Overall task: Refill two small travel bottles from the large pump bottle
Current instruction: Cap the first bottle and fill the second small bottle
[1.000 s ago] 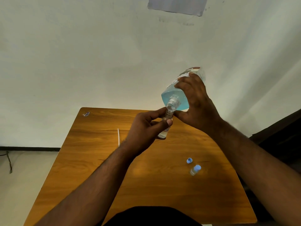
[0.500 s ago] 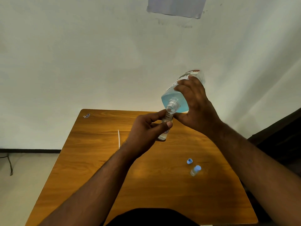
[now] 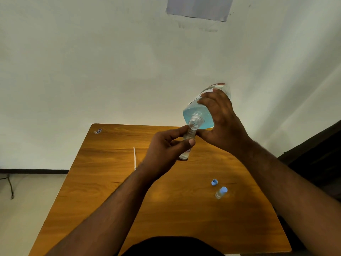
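My right hand (image 3: pixel 224 124) grips the large clear bottle (image 3: pixel 198 113) of blue liquid, tipped steeply so its open neck points down toward me. Its pump is off. My left hand (image 3: pixel 166 150) holds a small clear travel bottle (image 3: pixel 186 154) upright above the table, its mouth right under the large bottle's neck. Pale liquid shows at the small bottle's bottom. A second small travel bottle (image 3: pixel 220 192) with a blue cap stands on the table at the right. A loose blue cap (image 3: pixel 214 182) lies just behind it.
The wooden table (image 3: pixel 110 182) stands against a white wall. A thin white tube (image 3: pixel 134 157) lies left of my left hand. A small wrapper (image 3: pixel 98 131) rests at the far left corner. A dark object (image 3: pixel 317 156) stands beyond the table's right side.
Both hands and the two bottles have drifted slightly lower in the view, still held neck to mouth. The things on the table have not moved.
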`<state>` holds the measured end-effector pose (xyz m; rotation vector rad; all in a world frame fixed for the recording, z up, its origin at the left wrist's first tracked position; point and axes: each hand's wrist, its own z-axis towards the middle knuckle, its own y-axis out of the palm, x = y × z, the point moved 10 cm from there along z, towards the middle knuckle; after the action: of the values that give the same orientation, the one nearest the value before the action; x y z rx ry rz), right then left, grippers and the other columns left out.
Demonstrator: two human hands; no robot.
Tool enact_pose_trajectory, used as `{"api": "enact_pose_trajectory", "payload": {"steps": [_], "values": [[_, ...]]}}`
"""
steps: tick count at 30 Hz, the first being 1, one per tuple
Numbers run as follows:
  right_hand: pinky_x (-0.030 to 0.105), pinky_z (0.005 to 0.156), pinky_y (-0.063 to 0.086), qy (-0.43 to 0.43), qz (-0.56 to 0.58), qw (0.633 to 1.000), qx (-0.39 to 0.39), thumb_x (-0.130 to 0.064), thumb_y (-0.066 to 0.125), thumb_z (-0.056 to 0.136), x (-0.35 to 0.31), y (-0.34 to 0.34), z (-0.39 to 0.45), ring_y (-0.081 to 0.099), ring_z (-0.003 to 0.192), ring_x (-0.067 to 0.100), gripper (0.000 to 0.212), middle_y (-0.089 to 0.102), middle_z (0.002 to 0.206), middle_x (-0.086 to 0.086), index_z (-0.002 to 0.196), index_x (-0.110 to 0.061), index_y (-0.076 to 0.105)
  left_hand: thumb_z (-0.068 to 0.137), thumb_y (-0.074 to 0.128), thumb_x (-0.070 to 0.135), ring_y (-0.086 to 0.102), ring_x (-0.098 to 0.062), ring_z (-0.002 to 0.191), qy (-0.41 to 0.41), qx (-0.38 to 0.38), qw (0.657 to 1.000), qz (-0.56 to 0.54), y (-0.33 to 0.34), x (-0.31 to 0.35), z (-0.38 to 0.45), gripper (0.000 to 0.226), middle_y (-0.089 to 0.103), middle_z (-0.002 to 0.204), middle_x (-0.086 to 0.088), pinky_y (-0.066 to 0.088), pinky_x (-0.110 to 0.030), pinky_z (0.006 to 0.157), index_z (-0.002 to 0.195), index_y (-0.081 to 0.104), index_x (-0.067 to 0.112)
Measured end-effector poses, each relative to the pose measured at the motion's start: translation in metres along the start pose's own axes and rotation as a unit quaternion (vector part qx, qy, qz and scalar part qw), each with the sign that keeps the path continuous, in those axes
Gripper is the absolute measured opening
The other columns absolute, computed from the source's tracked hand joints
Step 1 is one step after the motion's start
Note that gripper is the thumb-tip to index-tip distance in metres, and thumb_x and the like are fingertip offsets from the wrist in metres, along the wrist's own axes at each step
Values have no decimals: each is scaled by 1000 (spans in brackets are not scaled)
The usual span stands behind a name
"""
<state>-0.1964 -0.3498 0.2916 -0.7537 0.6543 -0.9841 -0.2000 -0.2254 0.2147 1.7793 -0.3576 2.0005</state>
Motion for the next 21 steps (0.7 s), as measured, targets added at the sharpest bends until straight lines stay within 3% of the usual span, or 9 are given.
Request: {"api": "enact_pose_trajectory", "payload": {"steps": [6,9,11,15,18,21], "values": [[36,100,43,9,45,999,-12,-30,85,66,0,8,-6,47,120,28,75,54,124,17,126,-3,49,90,64,6,71,-17,98,21,-8,1000,-10,0,-5,-3,38,71,117,-3,56,-26,73,128,61,8],[26,92,45,35,85,996,-16,-33,85,65,4,11,-11,50,112,21,74,56,120,14,124,-3,50,91,63,3,68,-19,105,33,-20,999,-7,0,-9,-5,35,69,118,-6,55,-28,78,126,61,4],[17,88,43,69,128,989,-11,-34,85,64,11,14,-16,51,108,14,75,57,119,9,125,-7,49,90,64,3,66,-20,111,37,-23,999,2,-1,-12,-6,34,68,121,-6,57,-37,85,124,62,4],[1,73,42,169,214,962,-7,-36,88,59,36,34,-34,56,94,1,75,56,111,-9,120,-23,47,88,67,3,63,-18,117,32,-11,999,16,-5,-24,-9,31,68,121,-5,55,-40,93,119,64,4],[14,68,53,268,290,918,-24,-45,87,51,60,65,-56,58,99,7,80,57,109,-10,117,-28,46,86,70,6,60,-16,120,7,9,999,41,-10,-42,-10,28,68,120,-1,45,-53,103,114,66,8],[34,57,60,357,383,850,-54,-35,90,52,77,108,-86,59,103,19,77,56,111,-10,116,-32,47,84,71,4,60,-21,119,-12,23,999,43,-16,-59,-11,29,68,119,-5,42,-59,104,113,67,8]]}}
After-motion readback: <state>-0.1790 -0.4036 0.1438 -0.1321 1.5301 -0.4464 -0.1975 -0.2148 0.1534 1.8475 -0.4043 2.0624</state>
